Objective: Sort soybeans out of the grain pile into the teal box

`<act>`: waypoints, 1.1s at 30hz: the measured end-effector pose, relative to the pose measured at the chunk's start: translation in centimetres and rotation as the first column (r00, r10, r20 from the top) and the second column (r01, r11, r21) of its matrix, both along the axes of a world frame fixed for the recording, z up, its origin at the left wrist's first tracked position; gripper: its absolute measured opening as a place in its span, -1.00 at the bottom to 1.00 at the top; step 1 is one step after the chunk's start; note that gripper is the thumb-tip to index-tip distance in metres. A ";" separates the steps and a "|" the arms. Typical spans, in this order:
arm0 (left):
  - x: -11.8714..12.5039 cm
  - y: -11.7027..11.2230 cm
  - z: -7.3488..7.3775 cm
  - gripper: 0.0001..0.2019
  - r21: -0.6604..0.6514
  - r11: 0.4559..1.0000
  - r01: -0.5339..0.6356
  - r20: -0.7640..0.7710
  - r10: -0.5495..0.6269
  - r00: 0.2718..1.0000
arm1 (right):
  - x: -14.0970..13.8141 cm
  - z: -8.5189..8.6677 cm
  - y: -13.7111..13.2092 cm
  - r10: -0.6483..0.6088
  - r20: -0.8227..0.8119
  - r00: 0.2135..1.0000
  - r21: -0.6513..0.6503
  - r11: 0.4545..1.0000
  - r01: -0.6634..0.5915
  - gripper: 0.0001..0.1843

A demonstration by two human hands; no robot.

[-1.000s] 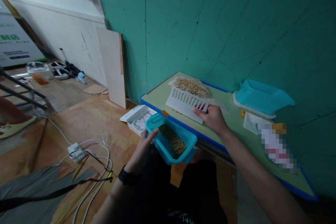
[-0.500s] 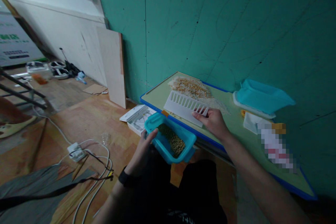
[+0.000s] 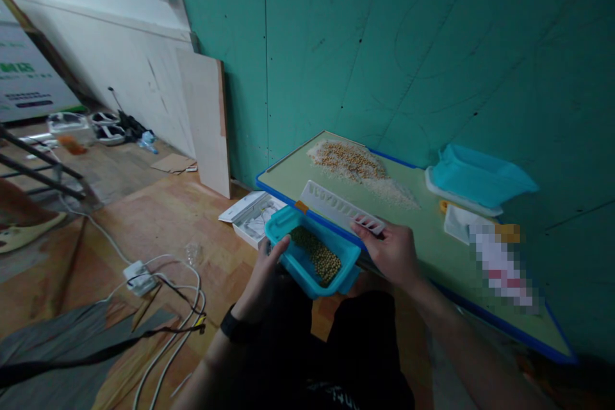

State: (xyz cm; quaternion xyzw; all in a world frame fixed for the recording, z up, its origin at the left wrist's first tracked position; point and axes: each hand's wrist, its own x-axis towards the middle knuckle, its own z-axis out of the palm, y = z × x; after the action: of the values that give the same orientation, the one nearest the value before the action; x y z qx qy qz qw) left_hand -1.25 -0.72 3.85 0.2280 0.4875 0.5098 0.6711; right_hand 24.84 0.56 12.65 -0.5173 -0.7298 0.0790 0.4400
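The right hand (image 3: 394, 253) grips one end of a white slotted scraper (image 3: 336, 206), fingers closed over it. The scraper's long edge lies low along the near rim of the tabletop (image 3: 432, 256). Just below that rim, to the left of the right hand, the left hand (image 3: 266, 269) clasps the end wall of a blue tub (image 3: 294, 269) and holds it against the tabletop's lip. Beans (image 3: 321, 257) cover part of the tub's bottom.

The step in hand looks like the emptying stroke at the edge: the scraper sits right above the tub's far rim, and no beans show between the two. Beyond the right hand, well apart from it, a pile (image 3: 350, 160) of beans mixed with paler grains lies on the tabletop.

A further stroke, as I judge it, calls for lifting the scraper over the pile and setting it down behind the beans. Meanwhile the left hand must hold the tub tight under the lip, so nothing drops to the floor (image 3: 158, 218)
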 end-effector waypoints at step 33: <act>1.5 -0.2 -2.8 -0.26 -0.011 0.999 -0.035 -0.071 0.034 0.997 | -2.5 2.5 2.8 -0.257 0.666 0.701 -0.210 0.837 0.506 -0.43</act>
State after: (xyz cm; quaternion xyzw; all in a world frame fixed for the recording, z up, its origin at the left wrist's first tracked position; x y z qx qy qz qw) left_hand 0.21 -0.95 1.10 0.2333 0.5178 0.5099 0.6461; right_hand 22.37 3.38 15.14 -0.7309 -0.6763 -0.0491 0.0777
